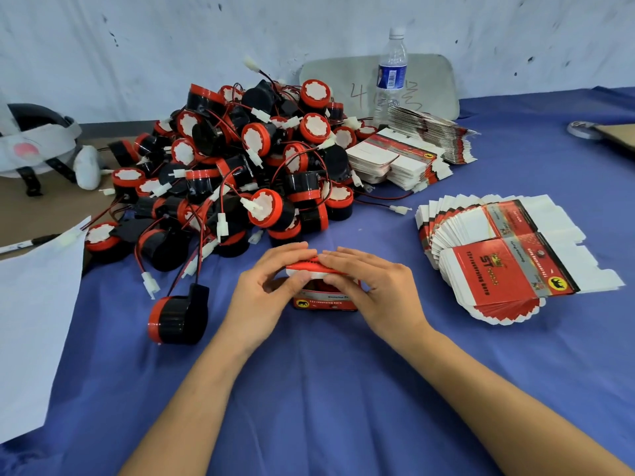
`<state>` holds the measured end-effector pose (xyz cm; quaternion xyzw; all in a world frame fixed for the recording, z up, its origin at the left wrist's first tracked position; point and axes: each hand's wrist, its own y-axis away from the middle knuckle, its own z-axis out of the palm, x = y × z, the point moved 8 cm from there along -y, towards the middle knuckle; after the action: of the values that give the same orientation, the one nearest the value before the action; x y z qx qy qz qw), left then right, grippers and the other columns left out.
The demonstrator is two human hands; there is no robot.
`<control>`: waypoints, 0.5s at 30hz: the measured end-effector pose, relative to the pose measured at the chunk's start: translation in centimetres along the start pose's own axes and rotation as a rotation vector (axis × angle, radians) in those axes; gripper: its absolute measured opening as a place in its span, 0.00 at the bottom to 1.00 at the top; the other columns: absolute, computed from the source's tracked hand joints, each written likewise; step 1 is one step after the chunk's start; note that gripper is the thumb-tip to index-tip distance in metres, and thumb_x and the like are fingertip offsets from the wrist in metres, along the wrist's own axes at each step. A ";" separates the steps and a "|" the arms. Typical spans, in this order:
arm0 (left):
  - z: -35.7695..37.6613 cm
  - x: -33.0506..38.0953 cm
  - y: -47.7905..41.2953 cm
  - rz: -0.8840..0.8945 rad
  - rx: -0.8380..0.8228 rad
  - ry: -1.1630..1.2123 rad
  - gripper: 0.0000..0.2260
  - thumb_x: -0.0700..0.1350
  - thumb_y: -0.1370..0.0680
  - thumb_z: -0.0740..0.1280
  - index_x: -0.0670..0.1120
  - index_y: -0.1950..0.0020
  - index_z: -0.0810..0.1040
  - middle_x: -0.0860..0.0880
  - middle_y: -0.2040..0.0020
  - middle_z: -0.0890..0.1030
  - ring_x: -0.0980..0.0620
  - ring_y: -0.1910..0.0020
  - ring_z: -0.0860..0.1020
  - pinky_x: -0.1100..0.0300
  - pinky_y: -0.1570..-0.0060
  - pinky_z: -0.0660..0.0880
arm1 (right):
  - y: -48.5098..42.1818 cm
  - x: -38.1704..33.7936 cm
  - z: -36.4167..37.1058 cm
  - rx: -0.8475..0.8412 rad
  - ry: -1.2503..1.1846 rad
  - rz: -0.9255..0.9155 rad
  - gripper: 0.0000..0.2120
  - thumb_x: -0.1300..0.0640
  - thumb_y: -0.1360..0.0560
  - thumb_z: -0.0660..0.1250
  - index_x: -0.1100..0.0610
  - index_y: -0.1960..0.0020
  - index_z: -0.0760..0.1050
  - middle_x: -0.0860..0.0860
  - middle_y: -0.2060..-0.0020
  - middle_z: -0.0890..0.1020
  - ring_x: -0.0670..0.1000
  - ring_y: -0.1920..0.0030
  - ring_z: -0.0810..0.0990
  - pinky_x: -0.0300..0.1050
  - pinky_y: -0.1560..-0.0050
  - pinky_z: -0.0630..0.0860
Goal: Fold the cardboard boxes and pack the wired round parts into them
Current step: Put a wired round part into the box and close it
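Observation:
A small red and white cardboard box stands on the blue cloth at the centre. My left hand and my right hand both hold it, fingers over its red top flap and thumbs pinching at the opening. What lies inside the box is hidden. One black and red round part with a wire lies just left of my left hand. A big pile of the same wired round parts fills the table behind. A fanned stack of flat boxes lies to the right.
More flat box stacks sit behind the pile, beside a plastic water bottle and a grey board. A white paper sheet covers the left edge. A helmet-like headset rests far left.

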<state>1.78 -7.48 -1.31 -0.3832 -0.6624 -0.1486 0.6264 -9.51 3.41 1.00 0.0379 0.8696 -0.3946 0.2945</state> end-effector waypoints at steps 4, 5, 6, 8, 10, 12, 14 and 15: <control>-0.1 -0.3 0.4 0.021 0.003 -0.024 0.11 0.45 0.27 0.69 0.54 0.47 0.83 0.55 0.43 0.81 0.55 0.39 0.77 0.60 0.42 0.75 | 0.4 -0.6 0.1 0.007 0.118 -0.099 0.11 0.58 0.27 0.70 0.57 0.45 0.83 0.50 0.48 0.85 0.54 0.43 0.82 0.53 0.43 0.79; -0.1 -0.3 0.5 0.020 -0.002 -0.034 0.11 0.45 0.27 0.69 0.54 0.47 0.83 0.56 0.42 0.81 0.55 0.39 0.77 0.60 0.42 0.75 | 0.5 -0.7 0.2 -0.007 0.113 -0.109 0.11 0.59 0.27 0.70 0.58 0.45 0.83 0.51 0.48 0.84 0.54 0.42 0.82 0.54 0.42 0.78; 0.0 -0.4 0.6 0.018 -0.011 -0.046 0.11 0.45 0.27 0.69 0.54 0.46 0.83 0.56 0.42 0.81 0.55 0.38 0.77 0.60 0.41 0.75 | 0.6 -0.6 0.2 -0.027 0.088 -0.103 0.11 0.59 0.27 0.70 0.58 0.45 0.83 0.51 0.47 0.84 0.54 0.41 0.81 0.53 0.41 0.78; 0.0 -0.5 0.8 0.006 -0.029 -0.050 0.11 0.45 0.27 0.68 0.53 0.45 0.82 0.57 0.41 0.80 0.56 0.38 0.76 0.60 0.40 0.75 | 0.7 0.0 0.2 -0.083 -0.016 -0.041 0.12 0.61 0.26 0.70 0.58 0.43 0.82 0.50 0.45 0.83 0.53 0.38 0.79 0.50 0.38 0.76; 0.2 -0.6 0.9 -0.003 -0.051 -0.048 0.12 0.46 0.26 0.68 0.53 0.44 0.82 0.57 0.40 0.80 0.57 0.37 0.76 0.62 0.40 0.74 | 0.8 0.9 0.3 -0.143 -0.168 0.071 0.13 0.62 0.26 0.70 0.58 0.42 0.81 0.49 0.44 0.82 0.50 0.35 0.76 0.46 0.35 0.73; 0.3 -0.4 0.9 0.002 -0.066 -0.045 0.12 0.46 0.26 0.67 0.52 0.43 0.82 0.56 0.39 0.79 0.57 0.36 0.75 0.63 0.41 0.74 | 0.9 1.7 0.4 -0.189 -0.322 0.195 0.14 0.62 0.26 0.70 0.55 0.41 0.80 0.45 0.43 0.82 0.44 0.34 0.75 0.41 0.33 0.71; 0.4 -0.3 0.9 -0.009 -0.069 -0.021 0.12 0.46 0.25 0.66 0.51 0.43 0.81 0.54 0.39 0.79 0.58 0.36 0.75 0.65 0.42 0.74 | 0.8 2.1 0.4 -0.202 -0.399 0.249 0.14 0.62 0.26 0.70 0.51 0.42 0.79 0.40 0.45 0.81 0.40 0.35 0.74 0.37 0.34 0.69; 0.4 -0.3 0.8 -0.018 -0.072 -0.007 0.13 0.46 0.25 0.65 0.51 0.43 0.81 0.53 0.39 0.78 0.58 0.37 0.75 0.65 0.43 0.74 | 0.7 2.1 0.4 -0.202 -0.405 0.253 0.15 0.62 0.26 0.70 0.49 0.43 0.79 0.38 0.45 0.80 0.39 0.36 0.74 0.36 0.34 0.69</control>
<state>2.03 -6.74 -1.87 -0.4000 -0.6621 -0.1769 0.6085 -10.88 3.31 -0.84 0.0369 0.8163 -0.2655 0.5117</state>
